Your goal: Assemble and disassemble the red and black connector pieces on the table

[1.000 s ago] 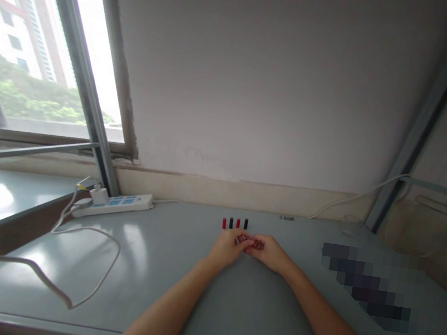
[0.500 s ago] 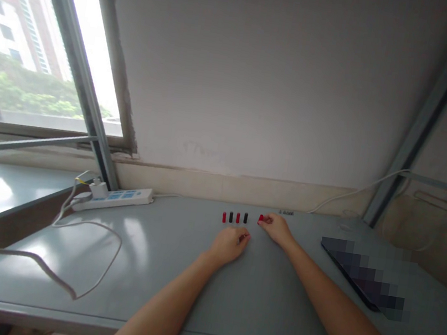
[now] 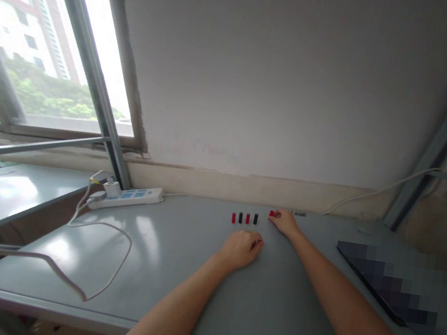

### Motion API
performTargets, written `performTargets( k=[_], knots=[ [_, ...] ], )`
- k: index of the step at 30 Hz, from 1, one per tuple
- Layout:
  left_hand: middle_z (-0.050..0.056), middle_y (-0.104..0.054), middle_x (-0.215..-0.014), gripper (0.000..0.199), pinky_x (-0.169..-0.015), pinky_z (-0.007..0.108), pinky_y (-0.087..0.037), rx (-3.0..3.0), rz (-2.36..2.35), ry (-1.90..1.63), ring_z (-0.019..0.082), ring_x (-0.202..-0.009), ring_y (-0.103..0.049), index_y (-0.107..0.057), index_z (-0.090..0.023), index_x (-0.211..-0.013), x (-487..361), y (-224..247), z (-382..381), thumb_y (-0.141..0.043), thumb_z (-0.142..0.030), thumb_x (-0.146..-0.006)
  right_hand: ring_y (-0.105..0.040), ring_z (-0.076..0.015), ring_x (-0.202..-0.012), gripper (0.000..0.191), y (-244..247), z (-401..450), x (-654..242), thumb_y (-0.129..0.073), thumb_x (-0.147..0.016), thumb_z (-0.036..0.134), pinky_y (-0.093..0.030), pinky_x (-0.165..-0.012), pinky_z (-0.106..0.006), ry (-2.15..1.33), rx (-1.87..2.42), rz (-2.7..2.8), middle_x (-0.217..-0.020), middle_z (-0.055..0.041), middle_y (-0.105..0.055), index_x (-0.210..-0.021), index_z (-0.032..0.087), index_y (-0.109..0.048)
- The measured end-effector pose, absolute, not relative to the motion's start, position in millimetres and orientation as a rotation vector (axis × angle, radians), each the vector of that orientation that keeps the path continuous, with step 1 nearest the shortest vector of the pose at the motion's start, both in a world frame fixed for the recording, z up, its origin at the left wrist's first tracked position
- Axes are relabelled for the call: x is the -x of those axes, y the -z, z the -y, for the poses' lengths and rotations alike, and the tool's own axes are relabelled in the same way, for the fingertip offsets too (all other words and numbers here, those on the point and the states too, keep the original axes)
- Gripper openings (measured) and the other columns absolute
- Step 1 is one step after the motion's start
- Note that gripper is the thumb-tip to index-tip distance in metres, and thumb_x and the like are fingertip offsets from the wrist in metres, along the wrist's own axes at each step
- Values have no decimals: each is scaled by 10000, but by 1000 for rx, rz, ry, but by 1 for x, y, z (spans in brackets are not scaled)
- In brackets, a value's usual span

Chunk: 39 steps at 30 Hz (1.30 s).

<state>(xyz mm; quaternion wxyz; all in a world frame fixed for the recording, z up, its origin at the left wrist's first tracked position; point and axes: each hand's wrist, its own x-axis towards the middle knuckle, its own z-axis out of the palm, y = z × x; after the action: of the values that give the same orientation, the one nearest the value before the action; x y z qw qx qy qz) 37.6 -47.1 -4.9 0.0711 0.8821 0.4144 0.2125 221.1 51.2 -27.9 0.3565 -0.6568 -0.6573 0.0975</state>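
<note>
Four small cylinders stand upright in a row near the back of the grey table: a red one [image 3: 233, 217], a black one [image 3: 240, 217], another red one [image 3: 247, 219] and another black one [image 3: 255, 219]. To the right of the row, my right hand [image 3: 283, 222] pinches a further red cylinder [image 3: 271, 214] between its fingertips. My left hand [image 3: 243, 248] rests on the table just in front of the row with its fingers curled together; whatever they hold, if anything, is too small to make out.
A white power strip [image 3: 128, 198] with a plug and a looping cable [image 3: 126, 254] lies at the left. Small dark items [image 3: 299, 214] sit behind my right hand. A dark flat object [image 3: 377, 286], partly pixelated, lies at the right. Metal posts rise at both sides.
The whole view has shifted, so the table's things appear further right. My right hand with the red cylinder is slightly further back. My left hand stays closed in front of the row.
</note>
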Motion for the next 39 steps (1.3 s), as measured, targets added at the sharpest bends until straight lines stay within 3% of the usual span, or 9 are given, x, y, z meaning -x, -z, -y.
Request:
performTargets(
  k=[22, 39],
  knots=[
    [59, -643, -782, 297, -631, 250, -403, -2712, -1216, -544, 162, -698, -575, -606, -171, -840, -41, 6, 50, -334, -290, -823, -539, -129, -606, 46, 22, -52, -217, -585, -673, 174, -374, -573, -230, -209, 1797, 1812, -669, -54, -621, -678, 132, -603],
    [66, -647, -788, 309, -645, 260, -408, -2721, -1231, -522, 171, -715, -580, -609, -173, -842, -41, 6, 50, -325, -293, -826, -566, -144, -725, 117, 21, -49, -217, -522, -690, 104, -384, -618, -218, -122, 1935, 1870, -807, -89, -646, -747, 129, -621]
  ],
)
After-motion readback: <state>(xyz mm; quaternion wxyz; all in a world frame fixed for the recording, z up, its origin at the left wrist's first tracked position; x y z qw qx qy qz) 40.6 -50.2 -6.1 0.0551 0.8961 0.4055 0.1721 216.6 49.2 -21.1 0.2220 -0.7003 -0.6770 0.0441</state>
